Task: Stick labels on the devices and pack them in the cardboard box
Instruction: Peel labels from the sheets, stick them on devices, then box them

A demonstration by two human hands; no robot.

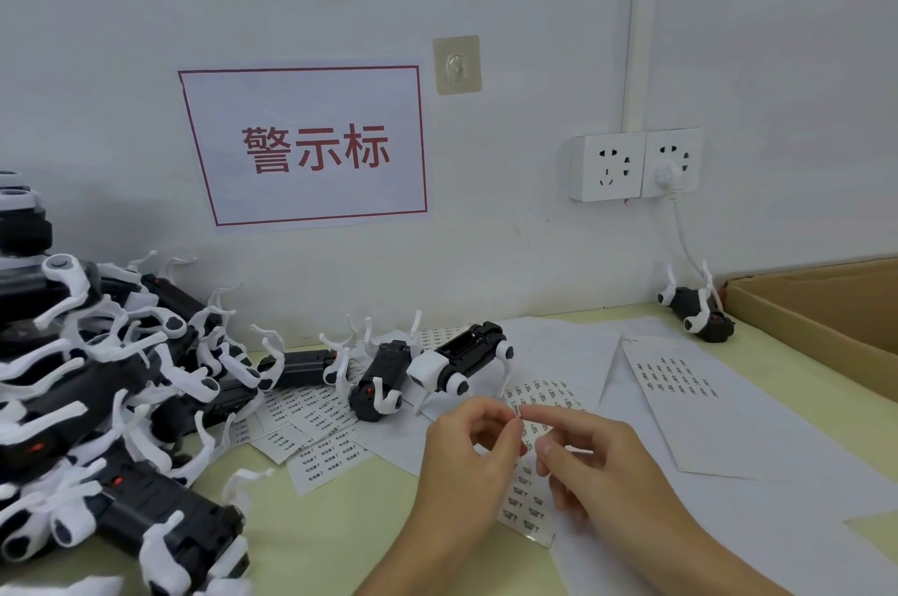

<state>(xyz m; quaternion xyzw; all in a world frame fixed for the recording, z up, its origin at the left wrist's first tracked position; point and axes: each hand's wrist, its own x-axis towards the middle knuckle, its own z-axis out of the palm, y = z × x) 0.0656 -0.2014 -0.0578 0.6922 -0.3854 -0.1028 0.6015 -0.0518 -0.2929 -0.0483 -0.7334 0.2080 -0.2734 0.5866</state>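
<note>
My left hand (466, 450) and my right hand (588, 454) meet over a label sheet (527, 505) on the table. Together their fingertips pinch a tiny label (518, 411). Just behind the hands stands a black-and-white robot-dog device (461, 360) on its legs. Another device (381, 382) lies beside it, and one more device (699, 311) lies upside down by the cardboard box (797, 318) at the right. A big pile of devices (97, 382) fills the left side.
Several label sheets (311, 420) and white backing papers (690, 406) cover the green table. On the wall are a red-framed sign (311, 143) and a socket pair (636, 165) with a white cable plugged in.
</note>
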